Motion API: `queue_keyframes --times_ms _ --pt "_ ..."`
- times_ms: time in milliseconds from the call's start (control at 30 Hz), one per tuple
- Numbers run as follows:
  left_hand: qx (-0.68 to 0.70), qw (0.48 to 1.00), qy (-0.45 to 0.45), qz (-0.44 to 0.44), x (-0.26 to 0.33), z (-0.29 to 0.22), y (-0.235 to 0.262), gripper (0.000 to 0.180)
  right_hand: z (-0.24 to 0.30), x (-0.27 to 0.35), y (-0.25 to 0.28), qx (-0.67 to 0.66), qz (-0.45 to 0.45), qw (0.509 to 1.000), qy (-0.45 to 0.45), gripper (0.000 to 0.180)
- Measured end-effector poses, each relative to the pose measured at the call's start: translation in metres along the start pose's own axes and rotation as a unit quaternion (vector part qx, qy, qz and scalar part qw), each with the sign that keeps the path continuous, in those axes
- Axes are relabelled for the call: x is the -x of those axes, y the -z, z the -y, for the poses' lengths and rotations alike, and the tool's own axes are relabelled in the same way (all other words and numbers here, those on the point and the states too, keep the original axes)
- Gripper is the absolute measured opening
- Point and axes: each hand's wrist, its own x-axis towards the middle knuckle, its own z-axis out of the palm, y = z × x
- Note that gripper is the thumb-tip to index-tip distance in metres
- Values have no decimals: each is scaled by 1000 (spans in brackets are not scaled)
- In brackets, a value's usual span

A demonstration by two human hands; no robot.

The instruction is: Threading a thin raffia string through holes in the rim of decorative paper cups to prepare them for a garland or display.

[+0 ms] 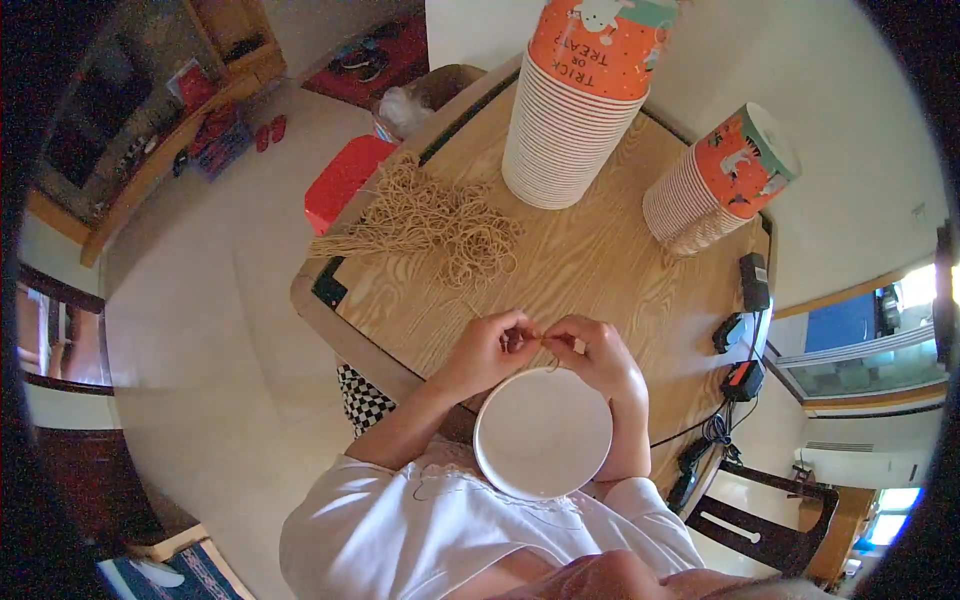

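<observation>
A white paper bucket (543, 435), its mouth toward me, rests against my body at the table's near edge. Just beyond its far rim, my left hand (487, 352) and my right hand (600, 362) meet with fingertips pinched. Between them is a thin piece of tan twine (544, 342), partly hidden by the fingers. A loose strand runs out past my left hand over the tabletop. Farther left on the table lies a tangled heap of the same twine (440, 225).
A tall stack of orange-printed paper buckets (575, 130) stands at the table's far side, with a shorter stack (705, 190) to its right. Black power adapters and cables (740, 375) line the right edge. A red stool (345, 180) and a dark chair (760, 530) stand nearby.
</observation>
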Motion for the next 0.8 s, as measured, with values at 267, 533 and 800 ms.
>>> queue_keyframes --times_ms 267,533,800 --pt "5 1000 10 -2 0 2 0 13 2 0 3 1 17 1000 -21 12" --pt "44 999 9 -2 0 1 0 15 3 0 2 12 8 999 -35 12" --pt "44 999 16 -15 0 3 0 13 8 -1 2 4 -3 999 -49 11"
